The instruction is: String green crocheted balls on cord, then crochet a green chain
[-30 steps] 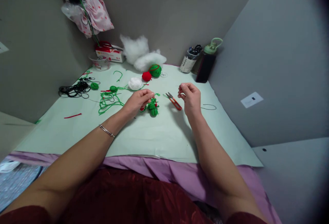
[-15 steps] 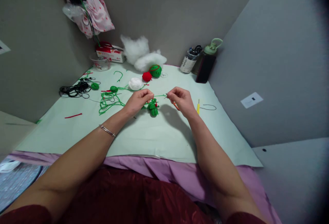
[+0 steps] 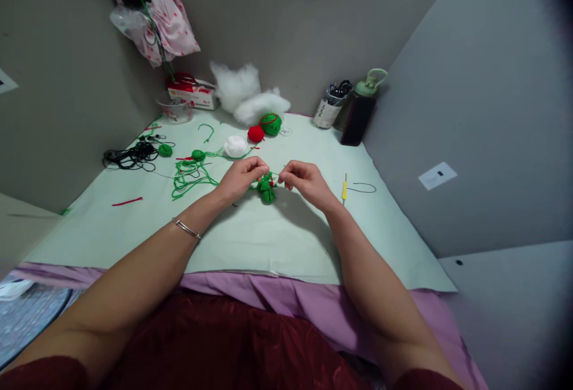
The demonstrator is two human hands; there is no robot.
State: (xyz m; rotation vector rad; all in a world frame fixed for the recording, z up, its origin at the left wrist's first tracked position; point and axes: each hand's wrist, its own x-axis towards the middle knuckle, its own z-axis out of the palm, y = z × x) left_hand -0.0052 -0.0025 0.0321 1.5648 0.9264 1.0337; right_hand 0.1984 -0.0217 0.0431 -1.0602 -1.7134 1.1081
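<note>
A small green crochet piece (image 3: 267, 189) with red bits lies mid-table on the pale green mat (image 3: 286, 240). My left hand (image 3: 242, 178) is closed in a pinch on its left top edge. My right hand (image 3: 303, 181) is closed too, fingertips pinched just right of the piece, almost touching my left fingers. What those fingers hold is hidden. A silver bangle (image 3: 187, 229) sits on my left wrist.
Loose green yarn (image 3: 190, 176), white stuffing (image 3: 236, 146), red and green yarn balls (image 3: 265, 127), and black cords (image 3: 129, 156) lie to the left and behind. A yellow hook (image 3: 344, 189) and black loop (image 3: 364, 187) lie right. A dark bottle (image 3: 358, 115) and pen cup (image 3: 329, 107) stand at the back.
My right hand came down from mid-air onto the red scissors, then slid left to the green piece. The scissors no longer show on the mat. The yellow hook came into view.
</note>
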